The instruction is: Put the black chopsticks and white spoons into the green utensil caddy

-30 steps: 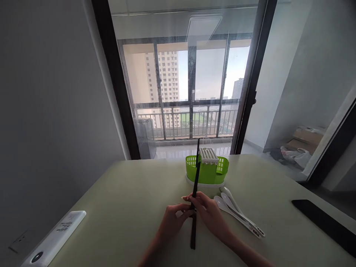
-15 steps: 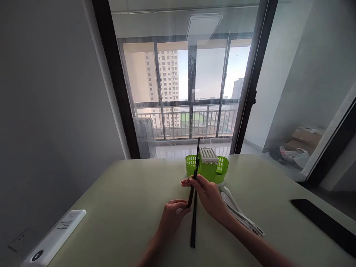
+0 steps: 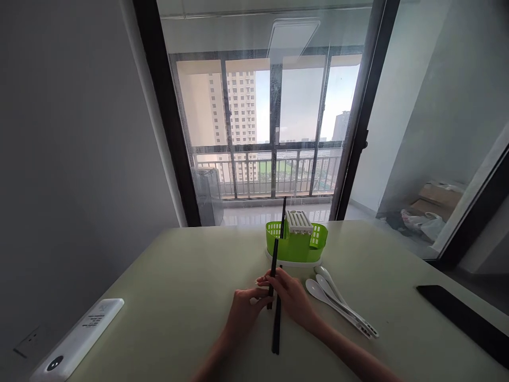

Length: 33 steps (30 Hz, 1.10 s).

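Observation:
My right hand (image 3: 292,298) is closed on a black chopstick (image 3: 273,265) that tilts upright, its top reaching toward the green cutlery holder (image 3: 296,246). My left hand (image 3: 243,309) is curled beside it, fingertips touching the lower end of that chopstick. More black chopsticks (image 3: 275,331) lie flat on the pale table (image 3: 178,297) just below both hands. One further black chopstick (image 3: 283,216) stands in the holder's left compartment. White spoons (image 3: 338,305) lie to the right of my right hand.
A white remote-like device (image 3: 77,339) lies at the table's left front edge. A black flat object (image 3: 463,318) lies at the right. Behind the table is a glass sliding door with a dark frame.
My right hand, raised toward the holder half a second ago, has come back down and nearer with the chopstick. The left hand stayed close, curled by the stick's lower end.

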Motion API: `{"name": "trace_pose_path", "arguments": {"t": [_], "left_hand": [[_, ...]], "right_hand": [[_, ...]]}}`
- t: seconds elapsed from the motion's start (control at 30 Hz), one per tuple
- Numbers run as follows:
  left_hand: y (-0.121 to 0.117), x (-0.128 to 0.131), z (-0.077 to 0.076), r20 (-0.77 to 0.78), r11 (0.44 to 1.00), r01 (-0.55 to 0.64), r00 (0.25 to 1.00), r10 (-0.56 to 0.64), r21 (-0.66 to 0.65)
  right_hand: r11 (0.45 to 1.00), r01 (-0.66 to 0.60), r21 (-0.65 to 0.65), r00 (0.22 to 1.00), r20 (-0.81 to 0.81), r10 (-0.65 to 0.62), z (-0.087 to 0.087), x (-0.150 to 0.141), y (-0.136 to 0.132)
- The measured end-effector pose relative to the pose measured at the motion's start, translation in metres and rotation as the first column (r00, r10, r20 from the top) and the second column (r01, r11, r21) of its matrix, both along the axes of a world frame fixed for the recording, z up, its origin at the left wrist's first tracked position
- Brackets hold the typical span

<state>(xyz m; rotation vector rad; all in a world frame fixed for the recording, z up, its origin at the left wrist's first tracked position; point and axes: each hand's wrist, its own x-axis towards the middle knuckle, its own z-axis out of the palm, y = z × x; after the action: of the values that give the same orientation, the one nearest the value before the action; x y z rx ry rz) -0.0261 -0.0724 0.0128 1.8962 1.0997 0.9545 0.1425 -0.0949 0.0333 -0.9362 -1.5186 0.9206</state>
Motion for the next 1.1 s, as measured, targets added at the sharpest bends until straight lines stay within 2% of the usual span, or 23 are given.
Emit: {"name": "trace_pose_path", "arguments": {"t": [0.07,0.17,0.33,0.47,0.6,0.73,0.83,0.93,1.1], "left_hand": [[0.001,0.0,-0.002,0.002,1.0,0.005,1.0,-0.005,0.007],[0.001,0.001,-0.002,-0.005,1.0,0.025,1.0,-0.025,-0.007],[-0.002,0.003,0.005,-0.037,1.0,0.024,0.999,-0.024,-0.014],[-0.004,0.002,0.009,-0.055,1.0,0.016,0.998,-0.015,0.026],[-0.001,0.002,0.007,-0.053,0.999,0.004,0.999,-0.003,0.036],[0.0,0.002,0.006,-0.046,1.0,0.0,0.999,0.001,0.029],[0.0,0.002,0.005,-0.055,0.999,-0.004,0.998,0.005,0.031],[0.002,0.001,0.002,-0.062,0.999,0.013,0.998,-0.01,0.038],[0.005,0.0,-0.003,-0.048,0.999,0.009,0.999,-0.006,0.053]], "right_hand": [[1.0,-0.014,0.001,1.0,0.026,0.014,0.003,0.0,-0.003],[1.0,-0.018,0.018,0.997,0.078,0.016,0.019,0.001,-0.008],[0.987,0.082,0.137,0.983,0.154,-0.103,0.067,0.01,-0.015],[0.976,0.098,0.195,0.966,0.216,-0.14,0.098,0.021,-0.018],[0.967,0.077,0.242,0.938,0.311,-0.152,0.112,0.032,-0.017],[0.934,0.115,0.337,0.872,0.417,-0.258,0.123,0.042,-0.014],[0.956,0.135,0.261,0.834,0.492,-0.252,0.132,0.047,-0.012],[0.974,0.128,0.186,0.827,0.523,-0.208,0.138,0.047,-0.013],[0.976,0.078,0.201,0.818,0.547,-0.178,0.151,0.052,-0.009]]}}
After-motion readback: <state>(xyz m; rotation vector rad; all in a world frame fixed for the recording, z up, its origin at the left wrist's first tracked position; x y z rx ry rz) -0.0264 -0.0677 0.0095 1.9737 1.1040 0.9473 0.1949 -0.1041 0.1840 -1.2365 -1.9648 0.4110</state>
